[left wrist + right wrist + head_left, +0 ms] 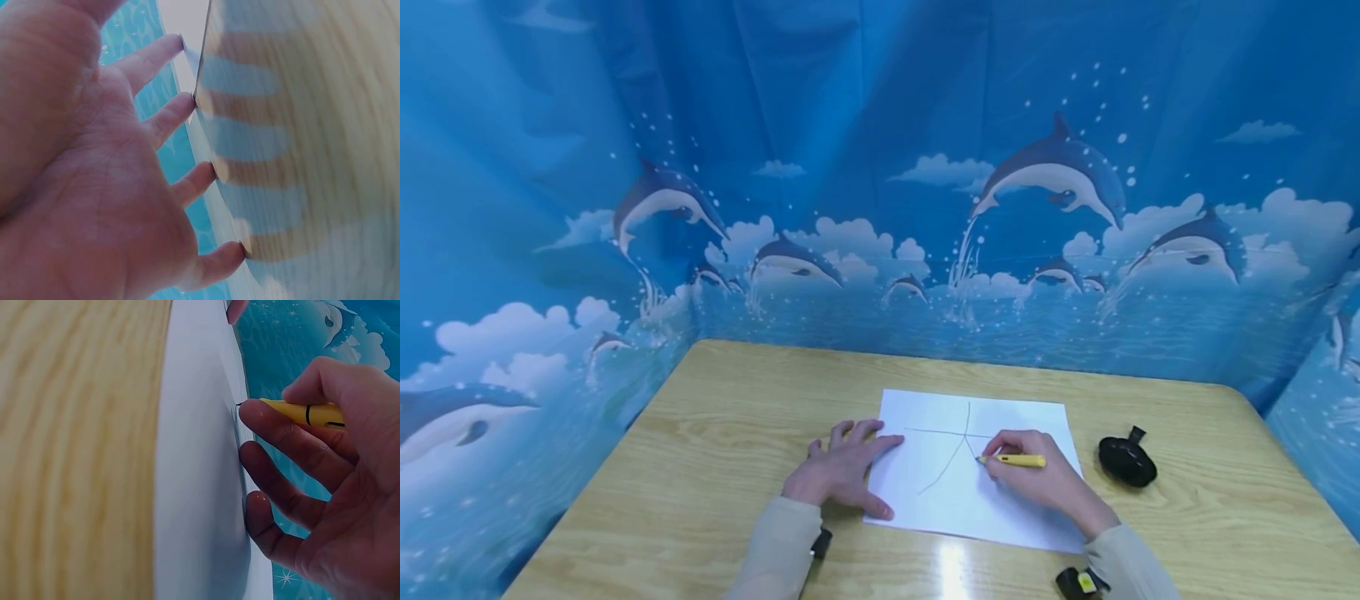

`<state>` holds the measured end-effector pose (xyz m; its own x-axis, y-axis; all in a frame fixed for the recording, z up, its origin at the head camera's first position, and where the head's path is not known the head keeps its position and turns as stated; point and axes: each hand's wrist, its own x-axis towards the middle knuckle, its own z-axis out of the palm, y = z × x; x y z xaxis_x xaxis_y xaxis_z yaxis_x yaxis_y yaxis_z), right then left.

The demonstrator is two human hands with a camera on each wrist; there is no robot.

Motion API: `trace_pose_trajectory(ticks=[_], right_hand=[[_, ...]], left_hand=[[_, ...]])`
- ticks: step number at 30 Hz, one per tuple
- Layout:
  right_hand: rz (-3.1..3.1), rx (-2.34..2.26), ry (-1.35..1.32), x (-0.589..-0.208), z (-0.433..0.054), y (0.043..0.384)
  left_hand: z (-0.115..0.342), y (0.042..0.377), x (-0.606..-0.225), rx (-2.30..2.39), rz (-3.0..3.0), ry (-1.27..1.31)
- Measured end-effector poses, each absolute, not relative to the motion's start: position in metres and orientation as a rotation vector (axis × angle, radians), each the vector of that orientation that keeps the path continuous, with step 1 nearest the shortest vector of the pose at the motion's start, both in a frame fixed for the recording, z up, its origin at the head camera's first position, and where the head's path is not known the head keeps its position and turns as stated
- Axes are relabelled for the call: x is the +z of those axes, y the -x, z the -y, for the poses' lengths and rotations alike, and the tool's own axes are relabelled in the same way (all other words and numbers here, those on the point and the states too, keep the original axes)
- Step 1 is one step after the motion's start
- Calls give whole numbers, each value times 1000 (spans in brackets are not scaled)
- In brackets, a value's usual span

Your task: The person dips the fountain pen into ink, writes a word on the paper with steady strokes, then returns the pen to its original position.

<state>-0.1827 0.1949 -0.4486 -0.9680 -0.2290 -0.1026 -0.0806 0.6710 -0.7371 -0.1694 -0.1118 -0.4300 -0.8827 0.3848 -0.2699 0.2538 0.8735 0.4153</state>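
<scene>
A white sheet of paper [925,508] lies on the wooden table, bearing several thin dark lines that meet near its upper middle. My right hand [1037,479] pinches a yellow pen [1022,460] between thumb and fingers, its tip at the end of a short slanting line. In the right wrist view the pen [300,414] points at the paper [200,456], with the lower fingers resting along the sheet. My left hand [846,467] is spread over the paper's left edge, thumb and index finger on the sheet. The left wrist view shows its fingertips [181,115] touching down.
A black oval object [1126,461] with a short tab lies on the table [730,417] right of the paper. Behind the table hangs a blue curtain [850,167] printed with dolphins and clouds. Black straps with small devices sit at both wrists.
</scene>
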Motion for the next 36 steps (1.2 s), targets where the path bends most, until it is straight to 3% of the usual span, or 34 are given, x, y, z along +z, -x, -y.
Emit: trace_pose_trajectory(ticks=[36], right_hand=[[-2729, -1109, 353, -448, -202, 172]], left_hand=[[112, 170, -430, 528, -2697, -482]])
